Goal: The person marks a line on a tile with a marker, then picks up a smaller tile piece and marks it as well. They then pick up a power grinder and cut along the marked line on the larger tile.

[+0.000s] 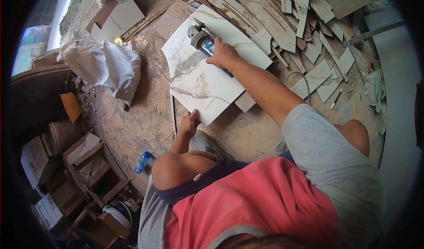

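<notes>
A large white marble-look tile point(194, 83) with grey and gold veins lies in front of me, tilted in view, with a curved cut-out on its left edge. My right hand point(224, 54) is wrapped round the body of an angle grinder point(203, 41), which rests over the far part of the tile, its head pointing away from me. At the tile's near left corner, my left hand point(190, 122) grips the edge, thumb on top and the other fingers partly hidden. A reddish-brown tile piece point(245, 102) shows under the right edge.
Broken tile offcuts point(304, 23) heap up at the far right. A white sack point(106, 68) sits at left, near a cut tile point(121, 17). A water bottle point(142, 162) lies by my knee; boxes point(49, 211) and a bucket point(65, 134) crowd the lower left. A marker point(336, 98) lies right.
</notes>
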A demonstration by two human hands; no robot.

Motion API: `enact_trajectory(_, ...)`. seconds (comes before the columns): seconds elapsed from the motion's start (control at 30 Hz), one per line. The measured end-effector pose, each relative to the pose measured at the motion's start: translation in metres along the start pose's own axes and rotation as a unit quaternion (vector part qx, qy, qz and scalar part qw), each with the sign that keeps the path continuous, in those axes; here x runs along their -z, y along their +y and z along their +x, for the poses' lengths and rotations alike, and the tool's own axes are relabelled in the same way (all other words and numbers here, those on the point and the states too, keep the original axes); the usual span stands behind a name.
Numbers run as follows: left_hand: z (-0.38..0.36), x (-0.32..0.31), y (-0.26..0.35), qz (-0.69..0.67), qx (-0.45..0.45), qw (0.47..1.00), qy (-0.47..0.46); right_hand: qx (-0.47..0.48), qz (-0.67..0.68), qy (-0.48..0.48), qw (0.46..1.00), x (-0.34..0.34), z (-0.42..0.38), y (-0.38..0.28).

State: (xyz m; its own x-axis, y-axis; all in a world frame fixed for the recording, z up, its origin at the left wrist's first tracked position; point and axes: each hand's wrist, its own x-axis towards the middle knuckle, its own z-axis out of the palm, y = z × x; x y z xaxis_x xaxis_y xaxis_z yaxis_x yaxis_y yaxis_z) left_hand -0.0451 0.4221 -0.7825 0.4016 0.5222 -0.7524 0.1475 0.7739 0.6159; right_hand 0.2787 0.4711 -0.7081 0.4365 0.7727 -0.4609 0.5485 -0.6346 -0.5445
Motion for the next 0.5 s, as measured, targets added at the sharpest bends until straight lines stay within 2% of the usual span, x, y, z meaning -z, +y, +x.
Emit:
enact_trajectory(0.17,0.009,0.021,-0.011,0.016,0.016,0.999,-0.027,-0.002,0.009,0.004,1.000,-0.001,-0.005,0.004)
enact_trajectory(0.5,0.004,0.010,-0.005,0.007,-0.002,1.000,-0.019,-0.010,0.014,-0.002,1.000,0.002,-0.014,0.009)
